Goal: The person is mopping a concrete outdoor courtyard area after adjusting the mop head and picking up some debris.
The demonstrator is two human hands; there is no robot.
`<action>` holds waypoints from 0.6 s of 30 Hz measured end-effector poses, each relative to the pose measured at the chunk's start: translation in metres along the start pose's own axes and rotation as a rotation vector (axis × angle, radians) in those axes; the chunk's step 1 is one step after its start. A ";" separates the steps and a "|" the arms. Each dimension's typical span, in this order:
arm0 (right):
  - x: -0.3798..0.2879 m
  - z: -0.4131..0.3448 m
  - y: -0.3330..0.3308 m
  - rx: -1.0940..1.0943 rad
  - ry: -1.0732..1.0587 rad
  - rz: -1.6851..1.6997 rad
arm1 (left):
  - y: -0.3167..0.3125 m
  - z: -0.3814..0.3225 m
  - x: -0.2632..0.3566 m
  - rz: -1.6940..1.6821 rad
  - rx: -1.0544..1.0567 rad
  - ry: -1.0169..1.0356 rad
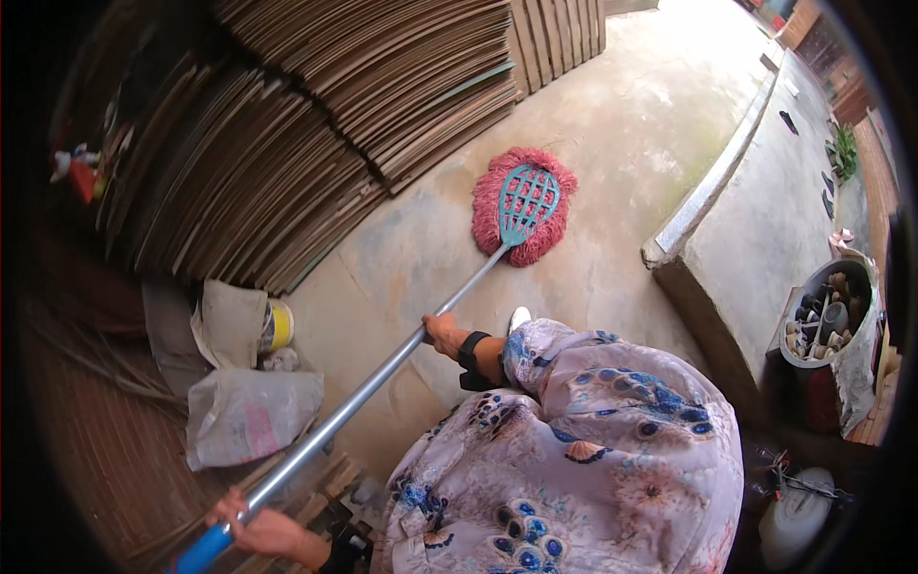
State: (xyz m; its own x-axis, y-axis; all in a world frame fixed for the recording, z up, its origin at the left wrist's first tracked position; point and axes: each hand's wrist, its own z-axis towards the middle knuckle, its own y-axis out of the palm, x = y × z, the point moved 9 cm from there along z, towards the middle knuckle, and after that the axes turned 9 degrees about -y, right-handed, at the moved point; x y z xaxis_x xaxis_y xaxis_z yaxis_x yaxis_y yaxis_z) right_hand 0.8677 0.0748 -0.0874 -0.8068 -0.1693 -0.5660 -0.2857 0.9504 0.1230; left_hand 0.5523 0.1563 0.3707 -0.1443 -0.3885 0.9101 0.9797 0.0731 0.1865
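Note:
A mop with a long metal pole runs diagonally across the view. Its red-pink shaggy head, with a teal plastic lattice plate on top, lies on the concrete floor. Around the middle of the pole my right hand is closed, with a black band on that wrist. My left hand grips the pole near its blue end at the lower left. A patterned, loose garment covers my body, and one white shoe tip shows beyond it.
Tall stacks of thin sheets stand along the left. A pale sack and a yellow-labelled bucket lie below them. To the right rises a raised concrete ledge with a tub of assorted items; a whitish plastic container sits lower right.

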 end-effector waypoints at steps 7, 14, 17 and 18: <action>-0.189 0.027 -0.011 -0.120 -0.105 0.678 | 0.247 -0.053 -0.151 -0.321 -0.566 -0.399; -0.330 0.076 -0.092 0.265 -0.580 0.675 | 0.405 -0.100 -0.139 -0.394 -1.095 -0.383; -0.346 0.058 -0.065 0.227 -0.596 0.530 | 0.410 -0.052 -0.127 -0.452 -0.992 -0.242; -0.346 0.049 -0.045 0.144 -0.605 0.568 | 0.403 -0.024 -0.127 -0.461 -0.947 -0.208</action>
State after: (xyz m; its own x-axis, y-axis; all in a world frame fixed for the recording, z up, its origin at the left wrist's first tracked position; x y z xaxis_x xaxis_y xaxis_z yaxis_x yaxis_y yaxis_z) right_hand 1.1849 0.1030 0.0632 -0.3802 0.4750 -0.7936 0.1817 0.8797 0.4394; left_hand 0.9690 0.2135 0.3216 -0.4612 -0.0259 0.8869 0.5208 -0.8172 0.2470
